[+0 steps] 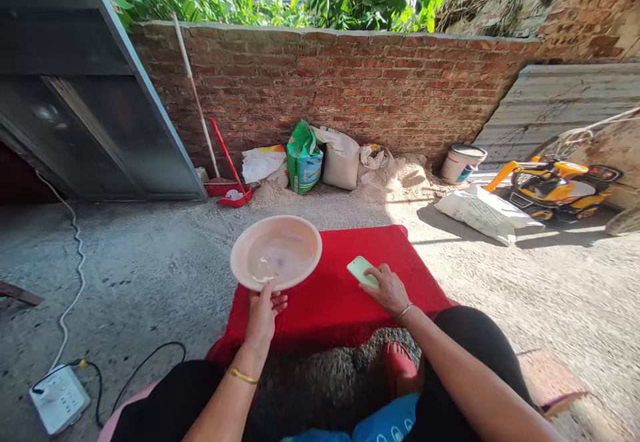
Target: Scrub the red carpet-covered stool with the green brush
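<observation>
Your left grip [265,312] was clamped on the near rim of the basin [245,250]. Your right grip [389,291] was clamped on a green phone [360,267] over red cloth [383,242].

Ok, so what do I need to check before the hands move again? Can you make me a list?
1. Left hand has the basin by its near rim: ok.
2. Right hand has fingers on the green phone-shaped thing: ok.
3. Green thing kept apart from the basin: ok.
4. Basin dry inside: cannot tell; its bottom looks shiny.
5. Power strip away from the red-covered table: ok, it's on the ground to the left.
</observation>
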Available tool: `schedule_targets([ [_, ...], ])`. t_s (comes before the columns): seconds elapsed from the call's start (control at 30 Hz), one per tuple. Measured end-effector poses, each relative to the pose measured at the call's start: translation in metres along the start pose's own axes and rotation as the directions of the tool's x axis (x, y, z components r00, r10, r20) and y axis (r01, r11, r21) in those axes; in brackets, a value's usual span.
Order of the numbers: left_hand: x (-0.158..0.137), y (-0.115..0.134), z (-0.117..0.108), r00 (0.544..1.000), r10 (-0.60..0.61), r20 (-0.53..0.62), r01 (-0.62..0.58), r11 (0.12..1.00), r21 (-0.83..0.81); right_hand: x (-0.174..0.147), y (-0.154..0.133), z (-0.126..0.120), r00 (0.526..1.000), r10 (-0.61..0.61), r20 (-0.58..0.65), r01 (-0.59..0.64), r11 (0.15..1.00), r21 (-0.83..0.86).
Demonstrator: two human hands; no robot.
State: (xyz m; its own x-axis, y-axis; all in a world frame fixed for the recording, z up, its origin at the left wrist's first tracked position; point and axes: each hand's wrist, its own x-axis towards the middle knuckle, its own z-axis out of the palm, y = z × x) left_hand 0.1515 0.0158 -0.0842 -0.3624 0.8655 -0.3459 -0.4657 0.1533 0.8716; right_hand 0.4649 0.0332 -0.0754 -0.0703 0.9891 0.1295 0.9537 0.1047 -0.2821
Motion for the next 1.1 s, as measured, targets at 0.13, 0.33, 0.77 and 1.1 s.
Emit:
schedule_targets([
  [0.13, 0.001, -0.001, -0.001, 1.000, 0.013, -0.008, -0.013, 1.000, 0.008, -0.022, -0.056, 0.023, 0.952, -0.302, 0.054, 0.298, 0.952, 0.073],
  [0.33, 0.003, 0.000, 0.000, 1.000, 0.024, 0.009, -0.024, 0.999, 0.022, -0.019, -0.061, 0.032, 0.952, -0.284, 0.111, 0.280, 0.959, 0.048],
  [0.77, 0.001, 0.002, 0.004, 0.999, 0.002, -0.035, -0.002, 1.000, 0.012, 0.003, 0.075, -0.029, 0.875, 0.484, -0.005, -0.471, 0.847, -0.246],
  [1.1, 0.000, 0.003, 0.000, 1.000, 0.010, -0.008, -0.010, 0.999, 0.049, -0.006, -0.069, 0.025, 0.975, -0.194, 0.112, 0.199, 0.979, -0.038],
])
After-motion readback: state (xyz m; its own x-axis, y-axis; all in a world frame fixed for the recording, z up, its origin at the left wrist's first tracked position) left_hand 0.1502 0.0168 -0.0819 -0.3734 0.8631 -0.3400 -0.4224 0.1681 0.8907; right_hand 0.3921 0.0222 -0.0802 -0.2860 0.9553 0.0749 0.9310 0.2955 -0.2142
